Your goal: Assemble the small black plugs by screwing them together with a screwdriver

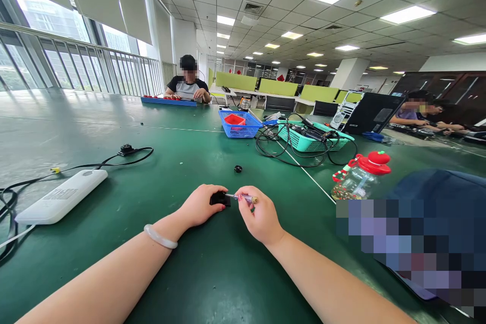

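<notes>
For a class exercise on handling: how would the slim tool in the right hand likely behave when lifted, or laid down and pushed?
The slim tool is probably stiff, as its shaft looks straight. It seems light, since the right hand holds it in a pinch. Pushed, it may roll: its handle looks slender and rounded, though small to judge.

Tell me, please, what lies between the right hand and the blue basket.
The head view shows a small black part between the right hand and blue basket.
</notes>
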The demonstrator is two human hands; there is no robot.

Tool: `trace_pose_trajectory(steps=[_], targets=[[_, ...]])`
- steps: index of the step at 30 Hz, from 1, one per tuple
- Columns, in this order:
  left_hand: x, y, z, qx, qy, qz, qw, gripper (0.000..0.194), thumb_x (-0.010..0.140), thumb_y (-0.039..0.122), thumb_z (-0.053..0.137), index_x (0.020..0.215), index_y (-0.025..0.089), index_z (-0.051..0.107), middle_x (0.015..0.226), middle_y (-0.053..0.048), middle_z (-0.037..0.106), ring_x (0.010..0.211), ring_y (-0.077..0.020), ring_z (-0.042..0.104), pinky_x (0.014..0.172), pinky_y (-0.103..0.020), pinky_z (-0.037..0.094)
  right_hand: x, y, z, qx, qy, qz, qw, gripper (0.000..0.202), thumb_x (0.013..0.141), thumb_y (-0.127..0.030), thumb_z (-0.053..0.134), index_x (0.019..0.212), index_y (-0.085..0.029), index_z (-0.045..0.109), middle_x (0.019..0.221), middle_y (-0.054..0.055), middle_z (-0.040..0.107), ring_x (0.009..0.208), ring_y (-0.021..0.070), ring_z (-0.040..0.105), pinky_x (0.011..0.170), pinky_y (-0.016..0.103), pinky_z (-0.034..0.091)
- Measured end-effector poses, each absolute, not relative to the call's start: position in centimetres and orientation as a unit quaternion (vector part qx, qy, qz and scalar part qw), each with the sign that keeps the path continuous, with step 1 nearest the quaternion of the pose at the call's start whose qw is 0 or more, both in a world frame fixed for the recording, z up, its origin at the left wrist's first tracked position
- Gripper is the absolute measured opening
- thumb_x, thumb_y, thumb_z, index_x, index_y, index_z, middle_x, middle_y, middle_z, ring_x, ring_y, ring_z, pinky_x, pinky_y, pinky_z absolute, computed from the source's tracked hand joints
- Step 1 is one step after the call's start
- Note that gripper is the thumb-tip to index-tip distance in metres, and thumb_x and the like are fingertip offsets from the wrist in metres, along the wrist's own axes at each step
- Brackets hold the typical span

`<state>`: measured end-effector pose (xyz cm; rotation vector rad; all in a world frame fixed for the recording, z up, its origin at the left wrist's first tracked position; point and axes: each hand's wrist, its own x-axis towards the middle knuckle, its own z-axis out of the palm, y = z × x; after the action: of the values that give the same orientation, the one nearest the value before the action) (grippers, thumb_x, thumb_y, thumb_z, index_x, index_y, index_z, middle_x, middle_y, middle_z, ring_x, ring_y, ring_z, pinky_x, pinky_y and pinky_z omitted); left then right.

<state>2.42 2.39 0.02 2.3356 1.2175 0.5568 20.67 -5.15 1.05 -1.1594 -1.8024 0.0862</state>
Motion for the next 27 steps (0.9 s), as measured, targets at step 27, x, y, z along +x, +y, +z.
trace_pose_trajectory(steps=[27], targets=[[2.4, 2.2, 0.2, 0.846, 0.44, 0.199, 0.225, 0.04, 0.077, 0.034, 0.063, 0.117, 0.027, 0.063, 0.114, -0.004, 0.068, 0.109, -0.0277, 0.058, 0.099, -0.043, 0.045, 21.1, -4.2, 0.5, -0.49, -0.687, 0.116, 0.524, 0.021, 0.093, -0.031, 0.046, 0.088, -0.022, 0.064, 0.087, 0.004, 0.069, 0.083, 0.0189, 0.063, 0.078, 0.031, 0.049]])
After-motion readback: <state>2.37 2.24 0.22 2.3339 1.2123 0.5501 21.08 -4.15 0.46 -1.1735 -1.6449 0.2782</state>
